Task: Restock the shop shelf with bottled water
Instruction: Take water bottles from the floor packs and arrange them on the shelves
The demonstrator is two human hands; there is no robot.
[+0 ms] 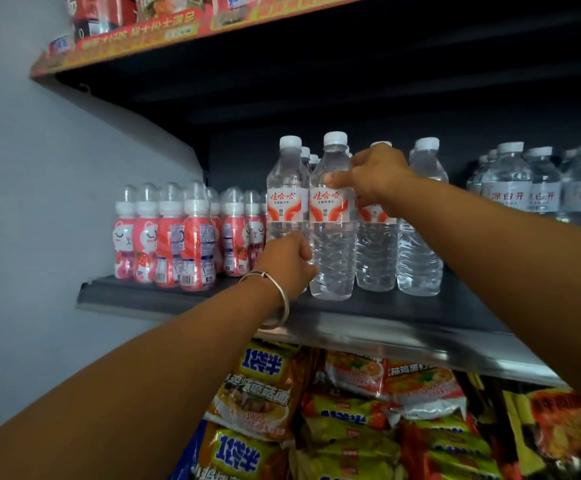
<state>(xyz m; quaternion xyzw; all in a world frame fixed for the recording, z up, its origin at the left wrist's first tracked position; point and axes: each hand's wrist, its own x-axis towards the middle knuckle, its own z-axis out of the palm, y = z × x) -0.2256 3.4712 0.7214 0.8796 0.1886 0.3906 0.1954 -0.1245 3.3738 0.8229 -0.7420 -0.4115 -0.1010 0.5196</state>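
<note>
Fingers of the right hand (374, 174) curl round the shoulder of a water bottle (332, 216) at the front of the row, thumb pressed on its clear plastic just above the red-and-white label; this bottle stands upright on the dark shelf (403, 310), base down near the front edge. Lower down, the left hand (291, 261), a silver bangle (275, 299) on its wrist, grips the bottom half of the neighbouring bottle (287, 202), which stands touching the first on its left side. Behind and to the right of these two, several more bottles of the same brand already stand in rows, so the restocking looks well under way; both hands seem to be squaring the front pair into line. Dark shelf surface shows in front of the row, so there may be room for more. Small pink cat-print drinks (178, 237) fill the shelf to the left, another brand of water (538, 185) stands to the right, and noodle packets (317, 410) crowd the shelf below.
</note>
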